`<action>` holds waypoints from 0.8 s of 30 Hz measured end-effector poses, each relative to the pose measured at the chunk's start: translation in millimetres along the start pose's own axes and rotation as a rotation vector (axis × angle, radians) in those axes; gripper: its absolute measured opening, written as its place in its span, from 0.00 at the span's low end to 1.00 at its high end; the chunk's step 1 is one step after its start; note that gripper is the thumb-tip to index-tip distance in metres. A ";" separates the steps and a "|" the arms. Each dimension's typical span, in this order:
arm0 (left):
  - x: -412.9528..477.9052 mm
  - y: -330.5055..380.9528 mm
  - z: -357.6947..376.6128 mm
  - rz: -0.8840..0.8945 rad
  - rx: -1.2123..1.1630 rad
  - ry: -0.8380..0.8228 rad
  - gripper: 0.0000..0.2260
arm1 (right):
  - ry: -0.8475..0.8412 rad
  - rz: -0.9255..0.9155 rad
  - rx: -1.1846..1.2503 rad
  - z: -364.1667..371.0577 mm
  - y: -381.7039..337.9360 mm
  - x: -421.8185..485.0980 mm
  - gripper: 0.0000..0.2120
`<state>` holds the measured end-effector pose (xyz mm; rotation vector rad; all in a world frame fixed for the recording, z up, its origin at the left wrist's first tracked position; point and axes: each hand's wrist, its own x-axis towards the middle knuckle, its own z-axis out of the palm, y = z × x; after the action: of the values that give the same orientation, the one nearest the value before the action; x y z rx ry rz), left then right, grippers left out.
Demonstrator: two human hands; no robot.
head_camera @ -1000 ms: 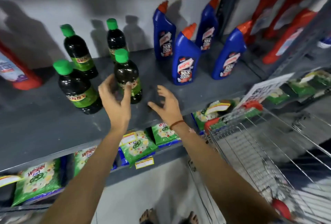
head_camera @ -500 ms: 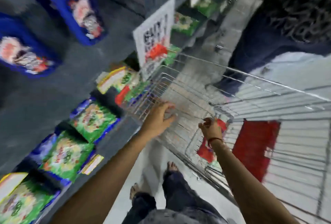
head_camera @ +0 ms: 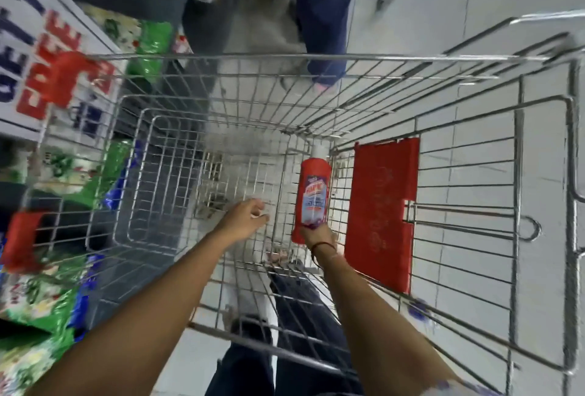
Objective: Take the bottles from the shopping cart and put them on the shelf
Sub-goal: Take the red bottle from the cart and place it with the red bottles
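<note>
Bottle, red plastic with white cap [head_camera: 312,193], now gripped at its base by our right hand [head_camera: 318,235] inside the wire shopping cart [head_camera: 316,57]; half a second ago we had none. Left hand [head_camera: 243,220] hangs open, empty. We judge lifting to the shelf comes next.

The single head camera looked steeply down from close above into the shopping cart [head_camera: 316,56], facing its far rim.

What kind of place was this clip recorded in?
Most likely a supermarket aisle. A wire shopping cart fills the view, green packaged goods line the shelving on the left, and a promotional sign reads "FREE". The right hand holds a red bottle.
</note>
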<state>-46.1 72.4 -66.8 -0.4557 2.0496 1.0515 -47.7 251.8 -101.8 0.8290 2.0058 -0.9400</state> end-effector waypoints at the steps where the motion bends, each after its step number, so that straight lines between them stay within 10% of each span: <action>1: 7.1 0.7 2.7 -0.012 0.010 -0.006 0.18 | 0.015 0.010 0.023 4.9 -0.7 3.8 0.16; 10: 72.3 15.5 36.3 -0.084 -0.099 0.025 0.14 | 0.272 0.066 -0.051 36.2 11.3 33.7 0.24; 24: 113.4 17.6 72.4 -0.225 -0.308 -0.043 0.18 | 0.010 0.043 0.248 50.7 30.4 63.6 0.37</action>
<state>-94.7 144.5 -170.9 -0.7932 1.7555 1.2291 -37.7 240.5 -187.3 1.0080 1.8956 -1.1782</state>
